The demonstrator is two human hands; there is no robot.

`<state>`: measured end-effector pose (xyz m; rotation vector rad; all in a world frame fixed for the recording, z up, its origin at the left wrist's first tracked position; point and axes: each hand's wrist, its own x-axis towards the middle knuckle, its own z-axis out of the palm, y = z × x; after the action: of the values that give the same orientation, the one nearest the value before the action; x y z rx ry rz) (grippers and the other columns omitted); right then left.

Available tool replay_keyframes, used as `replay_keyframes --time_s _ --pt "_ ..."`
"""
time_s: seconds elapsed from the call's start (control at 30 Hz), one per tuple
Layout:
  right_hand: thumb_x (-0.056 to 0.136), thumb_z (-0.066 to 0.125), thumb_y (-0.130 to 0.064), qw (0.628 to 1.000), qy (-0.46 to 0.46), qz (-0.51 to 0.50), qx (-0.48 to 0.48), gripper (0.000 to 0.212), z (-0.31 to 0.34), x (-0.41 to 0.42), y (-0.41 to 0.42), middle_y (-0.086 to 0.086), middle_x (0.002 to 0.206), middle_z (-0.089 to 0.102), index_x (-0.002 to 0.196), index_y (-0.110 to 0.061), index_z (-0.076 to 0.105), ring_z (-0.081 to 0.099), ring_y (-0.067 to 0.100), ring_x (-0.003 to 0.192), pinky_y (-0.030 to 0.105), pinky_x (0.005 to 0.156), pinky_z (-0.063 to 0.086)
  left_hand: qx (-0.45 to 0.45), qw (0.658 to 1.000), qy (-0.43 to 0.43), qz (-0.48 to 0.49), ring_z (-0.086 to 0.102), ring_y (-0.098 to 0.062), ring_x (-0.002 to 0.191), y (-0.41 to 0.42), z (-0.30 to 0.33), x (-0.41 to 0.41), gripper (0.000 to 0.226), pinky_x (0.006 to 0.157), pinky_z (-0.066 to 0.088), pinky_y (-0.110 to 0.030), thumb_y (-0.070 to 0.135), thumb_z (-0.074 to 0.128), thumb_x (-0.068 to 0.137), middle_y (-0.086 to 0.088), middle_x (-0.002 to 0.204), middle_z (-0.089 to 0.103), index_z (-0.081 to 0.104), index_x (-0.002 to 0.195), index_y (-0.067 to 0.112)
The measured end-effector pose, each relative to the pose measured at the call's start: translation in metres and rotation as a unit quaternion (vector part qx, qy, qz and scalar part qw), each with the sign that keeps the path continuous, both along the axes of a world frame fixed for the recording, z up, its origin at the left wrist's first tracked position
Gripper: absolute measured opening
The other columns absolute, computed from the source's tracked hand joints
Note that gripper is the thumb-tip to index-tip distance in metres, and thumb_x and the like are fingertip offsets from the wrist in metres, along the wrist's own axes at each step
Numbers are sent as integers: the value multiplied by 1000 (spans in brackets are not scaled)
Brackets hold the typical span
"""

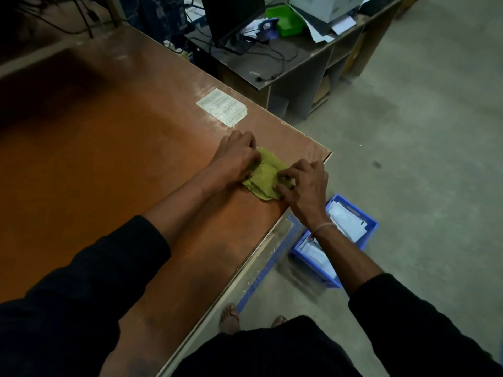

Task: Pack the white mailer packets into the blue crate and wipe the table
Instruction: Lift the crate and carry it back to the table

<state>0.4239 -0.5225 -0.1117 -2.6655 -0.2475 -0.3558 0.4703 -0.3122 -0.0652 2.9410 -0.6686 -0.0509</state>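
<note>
Item: green cloth (265,175), table (109,148) corner, three o'clock; left hand (236,156) and right hand (304,183) pinch its edges. White mailer packets (345,221) fill blue crate (367,232), five o'clock, on the floor. Risk: bunched cloth likely wipes unevenly; could slip off the edge.

Both forearms reach toward one o'clock; left hand (236,156) and right hand (304,183) curl fingers, pinching cloth (265,175)

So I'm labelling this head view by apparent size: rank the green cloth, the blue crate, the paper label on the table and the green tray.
1. blue crate, though partly hidden by the table and arm
2. green cloth
3. paper label and green tray: look alike; the tray is farther away, so unranked
</note>
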Motion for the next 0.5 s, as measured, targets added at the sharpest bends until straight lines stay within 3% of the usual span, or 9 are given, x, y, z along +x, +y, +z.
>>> replay_keyframes --time_s 0.07,0.27,0.4,0.5 --pt "78 75 -46 1000 17 -12 1 26 -3 -7 -1 -9 99 62 99 -30 77 42 19 93 35 76 34 27 1000 -2 -6 43 -29 115 -4 1 -3 38 92 40 -40 31 75 89 -4 128 52 69 126 26" --pt "78 73 -43 994 -8 -7 106 23 2 -12 -29 -9 96 68 95 -28 79 53 20 90 30 77 35 65 998 -17 2 43 -31 116 -22 27 -2 37 89 34 -39 29 73 91 -8 128 56 67 127 26" --pt "78 77 -42 985 -30 -70 157 20 -2 -20 -98 -8 88 68 92 -27 78 58 16 84 25 78 35 -34 999 -5 -32 47 -27 121 -71 43 -7 36 100 37 -38 32 71 93 -6 132 57 66 128 25" --pt "77 80 -39 974 -15 -122 189 18 -11 -34 -159 -7 87 67 89 -26 78 57 15 79 31 79 43 -146 987 28 -58 57 -20 111 -129 38 -15 32 91 37 -25 33 70 94 -4 124 63 70 123 21"
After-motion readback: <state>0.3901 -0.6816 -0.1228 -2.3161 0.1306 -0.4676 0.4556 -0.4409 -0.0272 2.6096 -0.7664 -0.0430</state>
